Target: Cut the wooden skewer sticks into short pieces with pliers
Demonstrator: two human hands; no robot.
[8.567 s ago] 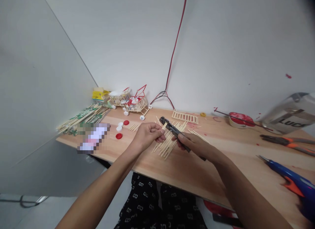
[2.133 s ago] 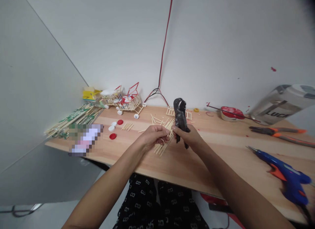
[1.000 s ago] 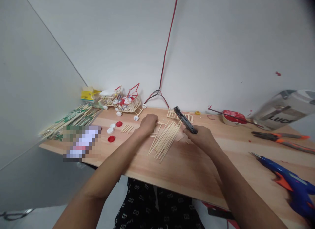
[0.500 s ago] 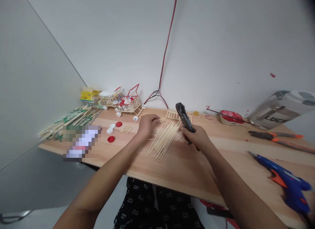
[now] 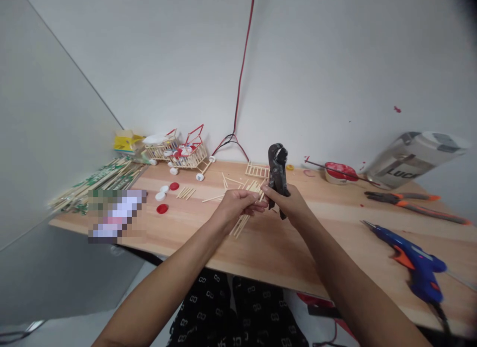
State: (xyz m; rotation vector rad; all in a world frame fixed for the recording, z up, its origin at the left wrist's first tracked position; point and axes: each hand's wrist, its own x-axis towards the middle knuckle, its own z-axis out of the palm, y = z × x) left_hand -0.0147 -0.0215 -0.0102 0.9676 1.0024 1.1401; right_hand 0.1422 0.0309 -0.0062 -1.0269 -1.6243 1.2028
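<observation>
My left hand (image 5: 242, 207) is closed, thumb against fingers, on thin wooden sticks (image 5: 241, 225) lying in a bundle over the table; how many it grips is hidden by the fingers. Close beside it, my right hand (image 5: 288, 198) is wrapped round a black plier-like hand tool (image 5: 278, 170), held upright with its head up. A small ladder-like stick frame (image 5: 258, 169) lies just behind the hands. Loose cut sticks (image 5: 214, 198) are scattered left of the bundle, and a row of short sticks (image 5: 186, 193) lies farther left.
Bottle caps (image 5: 162, 208) and a pixelated phone-like object (image 5: 118, 215) lie left. Two stick carts (image 5: 190, 158) and packaged sticks (image 5: 99, 183) stand behind. To the right are a red paint cup (image 5: 340, 173), orange-handled pliers (image 5: 413, 200), a blue glue gun (image 5: 413, 260) and a jug (image 5: 413, 160).
My left hand has moved right from the scattered short pieces onto the stick bundle, beside my right hand. The black tool has turned more upright. The view has shifted slightly.
</observation>
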